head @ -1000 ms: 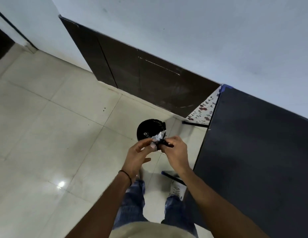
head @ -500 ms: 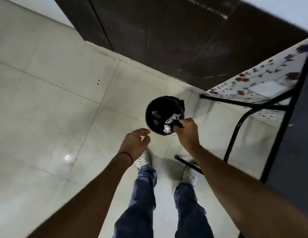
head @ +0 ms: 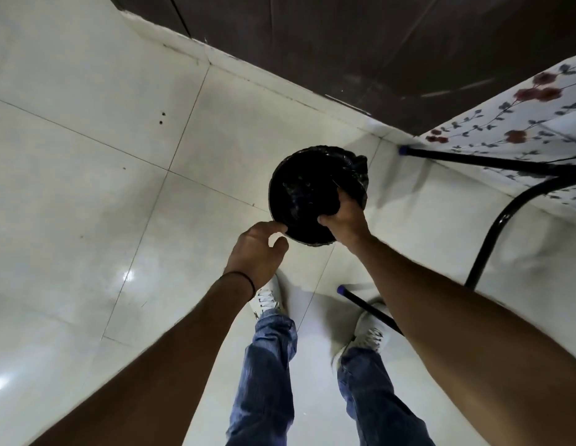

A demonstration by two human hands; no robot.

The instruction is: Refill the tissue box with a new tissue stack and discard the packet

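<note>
The bin (head: pixel 299 201) is black, lined with a shiny black bag. The floor (head: pixel 87 188) has pale cream tiles. The cloth (head: pixel 521 123) is white with red flowers and grey leaves. The jeans (head: pixel 267 381) are blue, the shoes (head: pixel 267 297) white, the table legs (head: pixel 492 233) black.

A: How is the light looking?

B: Dim and cool overall. An overhead source is bouncing off the glossy floor tiles (head: pixel 87 188), throwing a bright glare patch by the left wrist and another at the lower left edge.

A: Shadows?

B: Soft ones are pooling around the shoes (head: pixel 267 299) and spreading beneath the table legs (head: pixel 492 246). The bin (head: pixel 299 194) is reading almost solid black, its inside barely showing detail.

A: Sharpness?

B: Slight motion blur is smearing the floral cloth (head: pixel 521 123), and the wide lens is bending tile lines and stretching both forearms toward the corners
</note>
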